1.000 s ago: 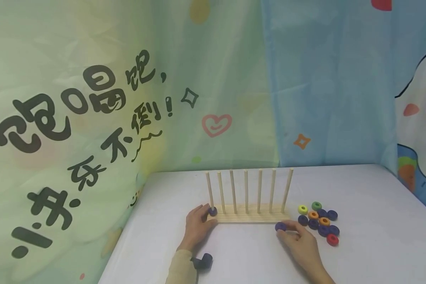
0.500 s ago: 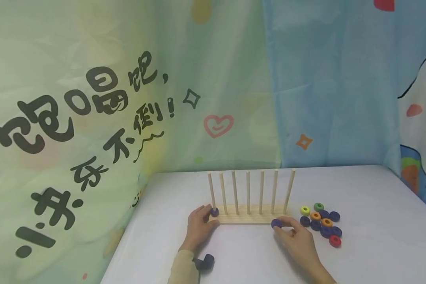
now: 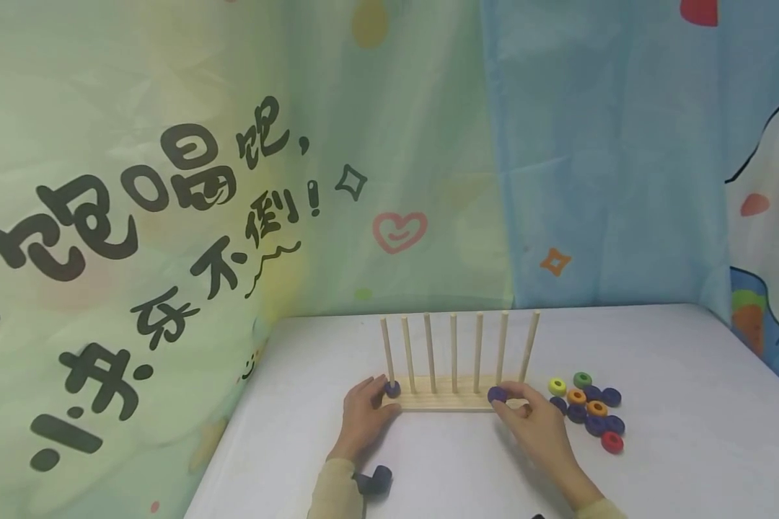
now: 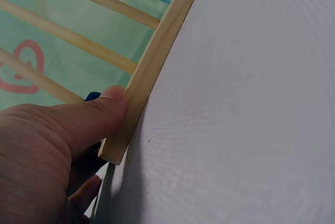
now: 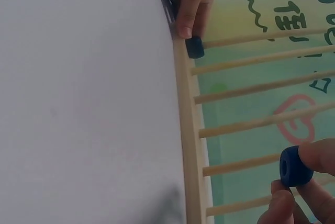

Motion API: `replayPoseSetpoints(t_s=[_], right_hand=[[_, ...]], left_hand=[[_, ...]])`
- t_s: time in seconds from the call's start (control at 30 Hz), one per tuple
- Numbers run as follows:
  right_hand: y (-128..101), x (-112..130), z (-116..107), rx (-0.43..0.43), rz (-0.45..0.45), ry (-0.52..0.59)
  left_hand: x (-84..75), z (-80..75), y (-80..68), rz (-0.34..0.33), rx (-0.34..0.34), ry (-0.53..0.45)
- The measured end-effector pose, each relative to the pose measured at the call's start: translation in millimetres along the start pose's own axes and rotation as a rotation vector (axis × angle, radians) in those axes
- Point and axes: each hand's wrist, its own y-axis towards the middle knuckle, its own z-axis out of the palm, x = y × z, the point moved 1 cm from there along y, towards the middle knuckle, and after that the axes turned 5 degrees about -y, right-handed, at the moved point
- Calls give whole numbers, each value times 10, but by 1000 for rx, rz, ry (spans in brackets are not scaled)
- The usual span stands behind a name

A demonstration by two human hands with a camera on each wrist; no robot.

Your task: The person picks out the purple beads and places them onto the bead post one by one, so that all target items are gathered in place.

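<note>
A wooden peg rack (image 3: 431,402) with a row of upright pegs stands on the table. My left hand (image 3: 362,419) grips its left end, the thumb along the front edge in the left wrist view (image 4: 68,135). On the leftmost peg, down at the base, sits one dark blue bead (image 3: 392,389). Between thumb and fingers my right hand (image 3: 535,422) pinches another dark blue bead (image 5: 296,166), its hole showing in the right wrist view. From the head, that bead overlaps the right part of the rack's base, in front of the pegs.
Right of the rack lies a loose group of beads: several dark blue ones (image 3: 595,425), a yellow bead (image 3: 557,386), a green bead (image 3: 582,379), two orange beads (image 3: 597,409) and a red bead (image 3: 613,442). Printed curtains (image 3: 422,144) hang behind the white table (image 3: 454,476).
My right hand has carried its blue bead left and up, from the rack's front right corner to over its base. The left hand keeps its grip on the rack.
</note>
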Motion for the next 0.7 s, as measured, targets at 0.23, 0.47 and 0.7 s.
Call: replayPoseSetpoints(t_s=[0.23,0.47,0.7], right_hand=[[65,129,9,-23,-60,-13],[134,257,-7,-48,-139,-32],[193,393,2,-41,-188,-18]], left_hand=[[-1,1,4,1,3,6],[-22,-10,5,11,2,-4],[7,-5,12,16,3,4]])
